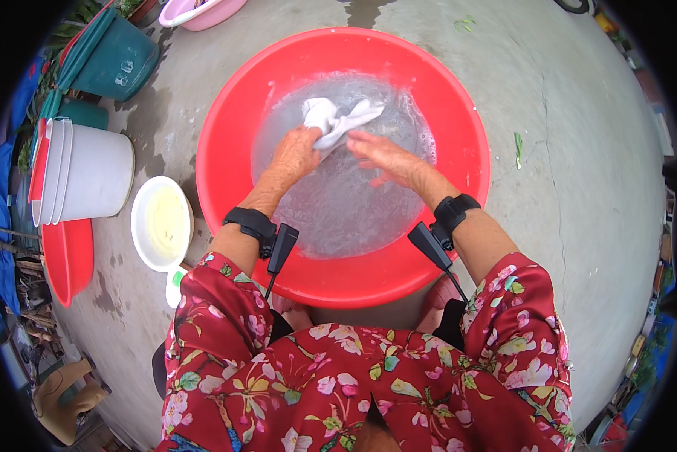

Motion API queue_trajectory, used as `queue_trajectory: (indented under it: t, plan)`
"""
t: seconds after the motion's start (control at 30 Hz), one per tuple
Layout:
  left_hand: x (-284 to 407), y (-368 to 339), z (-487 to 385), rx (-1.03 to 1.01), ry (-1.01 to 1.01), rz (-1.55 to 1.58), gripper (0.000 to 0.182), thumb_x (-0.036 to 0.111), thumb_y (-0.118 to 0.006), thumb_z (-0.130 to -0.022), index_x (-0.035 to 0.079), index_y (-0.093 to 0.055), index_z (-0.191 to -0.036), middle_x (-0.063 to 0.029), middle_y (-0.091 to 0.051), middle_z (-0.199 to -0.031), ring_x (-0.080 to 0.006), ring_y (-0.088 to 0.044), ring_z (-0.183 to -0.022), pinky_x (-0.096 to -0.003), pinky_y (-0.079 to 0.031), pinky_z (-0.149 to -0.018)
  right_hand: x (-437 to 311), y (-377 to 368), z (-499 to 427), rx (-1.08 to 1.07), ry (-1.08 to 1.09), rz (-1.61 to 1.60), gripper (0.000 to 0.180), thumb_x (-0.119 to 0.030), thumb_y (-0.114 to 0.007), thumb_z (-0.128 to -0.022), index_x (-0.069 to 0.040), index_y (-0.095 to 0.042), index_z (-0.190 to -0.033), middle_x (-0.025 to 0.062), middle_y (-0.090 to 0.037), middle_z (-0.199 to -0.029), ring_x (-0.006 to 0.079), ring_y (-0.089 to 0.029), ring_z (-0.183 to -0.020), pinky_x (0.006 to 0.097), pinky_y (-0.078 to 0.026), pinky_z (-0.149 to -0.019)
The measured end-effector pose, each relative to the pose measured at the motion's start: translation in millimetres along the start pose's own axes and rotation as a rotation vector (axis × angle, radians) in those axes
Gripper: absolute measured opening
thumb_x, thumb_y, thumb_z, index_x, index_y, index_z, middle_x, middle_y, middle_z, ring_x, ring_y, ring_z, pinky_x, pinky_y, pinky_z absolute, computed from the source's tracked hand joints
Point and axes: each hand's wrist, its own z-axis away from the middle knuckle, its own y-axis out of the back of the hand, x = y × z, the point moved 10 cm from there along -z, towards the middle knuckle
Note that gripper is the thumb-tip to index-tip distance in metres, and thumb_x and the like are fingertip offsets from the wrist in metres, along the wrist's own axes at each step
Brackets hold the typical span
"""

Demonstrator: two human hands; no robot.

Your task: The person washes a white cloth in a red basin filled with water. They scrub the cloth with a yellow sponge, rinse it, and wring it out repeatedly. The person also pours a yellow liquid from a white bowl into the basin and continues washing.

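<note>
A large red plastic basin (338, 282) stands on the floor before me, holding cloudy, soapy-looking water (349, 209). In its far half, a wet white cloth (352, 117), possibly a sock, is bunched and twisted at the water. My left hand (297, 151) grips the near left end of the cloth. Just right of it, my right hand (386, 160) is slightly blurred, its fingers apart and its fingertips close to the cloth; whether they touch it is unclear. Both wrists carry black straps with small devices.
Left of the basin sits a white bowl (141, 226) with yellowish liquid. Beyond it are a white bucket (95, 169), a teal bucket (126, 65) and a red tub (70, 260). A pink basin (217, 16) stands farther off. Cracked concrete (564, 186) surrounds everything.
</note>
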Motion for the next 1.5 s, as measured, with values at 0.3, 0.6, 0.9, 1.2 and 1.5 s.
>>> queue_trajectory:
  t: [0.3,0.6,0.9,1.2,1.5]
  plan:
    - [21,-66,47,-0.460,-0.312,-0.262,0.025,0.005,-0.056,-0.067,0.006,-0.063,-0.091,-0.0117,-0.062,-0.092,-0.0314,-0.057,-0.091,-0.0378,-0.048,-0.078,2,17,-22,0.058,0.163,0.589,0.055,-0.043,-0.049,-0.084,-0.018,-0.043,-0.132,0.0154,-0.038,-0.137,0.0311,-0.038,-0.124,0.0402,-0.032,-0.101]
    - [81,120,4,-0.256,-0.096,0.937,0.024,0.005,-0.051,-0.066,0.003,-0.061,-0.089,0.0004,-0.060,-0.080,-0.0075,-0.055,-0.074,-0.0220,-0.044,-0.068,-33,-19,-4,-0.147,0.174,-0.526,0.059,-0.055,-0.040,-0.087,-0.013,-0.046,-0.128,0.0070,-0.051,-0.124,0.0200,-0.048,-0.114,0.0361,-0.036,-0.096]
    - [35,114,-21,0.348,0.055,0.502,0.029,0.005,-0.054,-0.074,0.002,-0.056,-0.103,-0.0055,-0.061,-0.084,-0.0187,-0.059,-0.077,-0.0304,-0.048,-0.067,-15,-25,5,-0.010,0.090,-0.969,0.073,-0.075,-0.030,-0.080,-0.015,-0.054,-0.114,0.0056,-0.062,-0.094,0.0211,-0.060,-0.080,0.0383,-0.050,-0.059]
    - [148,14,46,-0.114,-0.483,-0.063,0.044,0.011,-0.064,-0.073,0.008,-0.052,-0.115,-0.0187,-0.055,-0.111,-0.0314,-0.056,-0.101,-0.0369,-0.051,-0.077,2,-29,13,-0.143,0.039,-1.255,0.035,-0.023,-0.070,-0.074,-0.009,-0.057,-0.103,0.0068,-0.062,-0.090,0.0186,-0.059,-0.083,0.0379,-0.048,-0.075]
    - [39,37,-5,-0.010,0.133,1.381,0.087,0.042,-0.066,-0.078,0.022,-0.012,-0.144,-0.0184,-0.026,-0.139,-0.0263,-0.037,-0.123,-0.0432,-0.040,-0.093,-56,-40,31,-0.496,0.161,-1.568,0.029,-0.006,-0.058,-0.071,-0.002,-0.053,-0.099,0.0081,-0.054,-0.079,0.0134,-0.049,-0.056,0.0239,-0.043,-0.049]
